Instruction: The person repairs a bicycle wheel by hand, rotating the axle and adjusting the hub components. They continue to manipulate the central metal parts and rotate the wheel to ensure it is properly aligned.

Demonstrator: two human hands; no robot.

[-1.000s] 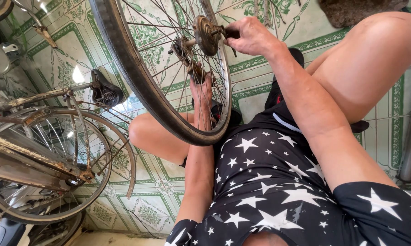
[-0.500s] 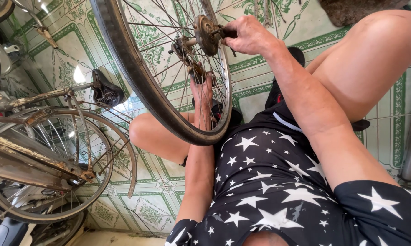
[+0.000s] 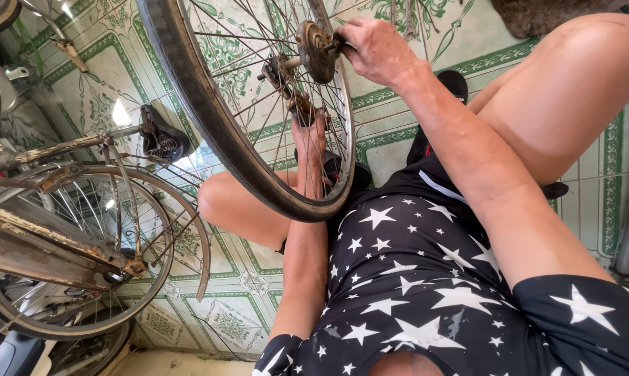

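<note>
The location was an informal bicycle repair area: patterned floor tiles [image 3: 412, 150], a rusty bicycle [image 3: 64, 230], and a loose wheel [image 3: 252, 104].

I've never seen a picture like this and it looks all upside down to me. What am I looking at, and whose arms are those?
The camera sits on a person's head and looks down, so you see their own arms, knees and star-patterned clothes from above. They are crouched over a green patterned tile floor.

In front of them is a loose bicycle wheel with a dark tyre and thin spokes. Their right hand grips the end of the axle beside the rusty round hub in the wheel's middle. Their left hand reaches up behind the spokes, with its fingertips at the other side of the hub.

On the left stands an old rusty bicycle, with its wheel and dark saddle showing.
</note>
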